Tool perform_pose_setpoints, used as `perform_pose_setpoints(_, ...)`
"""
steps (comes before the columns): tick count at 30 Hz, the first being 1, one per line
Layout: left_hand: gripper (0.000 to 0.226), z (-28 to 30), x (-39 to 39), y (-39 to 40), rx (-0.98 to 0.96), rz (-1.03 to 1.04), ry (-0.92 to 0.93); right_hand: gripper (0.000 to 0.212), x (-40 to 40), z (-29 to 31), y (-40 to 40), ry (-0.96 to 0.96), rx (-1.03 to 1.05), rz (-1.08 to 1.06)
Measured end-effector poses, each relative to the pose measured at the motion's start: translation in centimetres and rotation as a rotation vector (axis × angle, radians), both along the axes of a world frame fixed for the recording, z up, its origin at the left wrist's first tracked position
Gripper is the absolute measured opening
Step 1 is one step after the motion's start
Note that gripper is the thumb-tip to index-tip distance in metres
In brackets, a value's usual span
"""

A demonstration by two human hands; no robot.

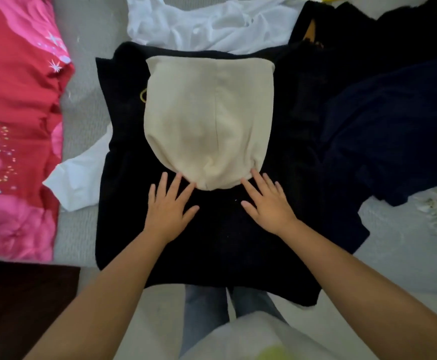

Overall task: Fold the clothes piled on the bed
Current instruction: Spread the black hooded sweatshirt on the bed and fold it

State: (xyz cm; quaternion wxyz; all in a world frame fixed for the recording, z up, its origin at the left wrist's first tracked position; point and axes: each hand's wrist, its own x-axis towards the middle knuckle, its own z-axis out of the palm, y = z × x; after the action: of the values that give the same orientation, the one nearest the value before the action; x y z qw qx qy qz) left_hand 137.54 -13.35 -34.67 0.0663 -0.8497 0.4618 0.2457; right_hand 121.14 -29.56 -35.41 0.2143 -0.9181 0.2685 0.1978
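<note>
A cream folded garment (208, 120) lies on top of a black garment (212, 242) spread flat on the bed. My left hand (169, 206) rests flat on the black cloth with its fingers straight, the fingertips touching the cream garment's near left edge. My right hand (266, 203) lies flat the same way at the cream garment's near right corner. Neither hand holds anything.
A white garment (207, 24) lies crumpled behind, with a white sleeve (79, 178) sticking out at the left. A navy garment (388, 131) and more black clothes (355, 35) lie at the right. A red and pink blanket (14, 126) covers the left side. The grey bed sheet (407, 255) shows at the right.
</note>
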Motion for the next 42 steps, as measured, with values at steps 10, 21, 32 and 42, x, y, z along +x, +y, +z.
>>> perform_pose_setpoints(10,0.059,-0.8,-4.2,15.6,-0.130,0.657,0.041,0.061,-15.1,-1.0,9.4,-0.149,-0.211,-0.443)
perform_pose_setpoints(21,0.081,-1.0,-3.2,20.1,-0.456,0.858,0.377,0.067,-17.8,-1.8,14.4,-0.339,-0.138,-0.639)
perform_pose_setpoints(32,0.068,0.1,-6.0,21.7,-0.524,0.725,0.351,0.072,-18.0,1.0,15.4,-0.337,0.059,-0.811)
perform_pose_setpoints(42,0.061,0.7,-8.2,22.7,-0.540,0.677,0.430,0.051,-17.9,0.2,14.6,-0.275,-0.177,-0.624)
